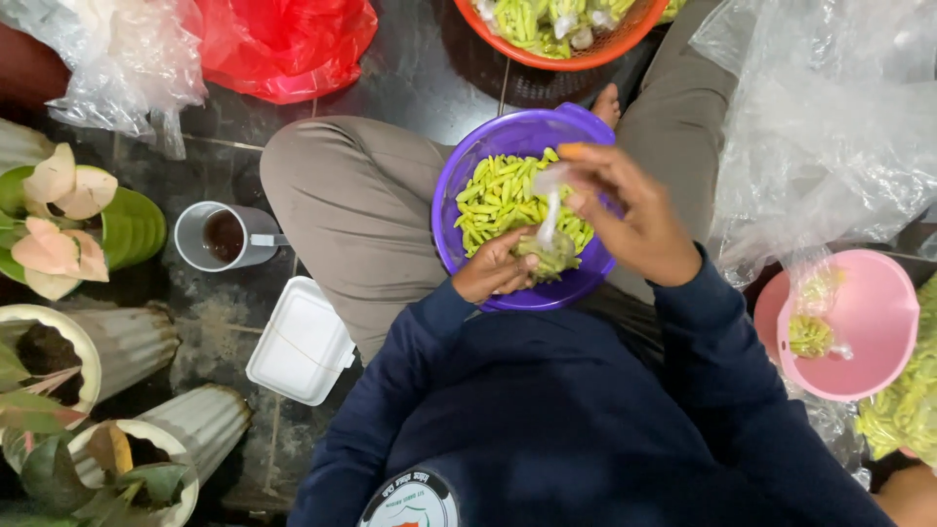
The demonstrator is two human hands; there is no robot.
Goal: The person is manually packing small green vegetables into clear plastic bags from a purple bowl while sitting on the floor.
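A seated person's left hand (496, 268) is cupping a small clear plastic bag of green pods (547, 256) over a round purple plastic bowl (468, 156) of the same pods resting on the lap, fingers closed around the packet. The right hand (630, 220) is pinching and twisting the bag's neck upward. The sealing step appears to be underway; tying it off calls for a firm twist. A pink plastic bowl (869, 322) holding a packed bag is sitting to the right.

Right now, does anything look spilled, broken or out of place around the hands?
Nothing stands out. The left hand and right hand hold a small clear bag over the purple bowl, and the green pods stay inside it. The cup stands upright.
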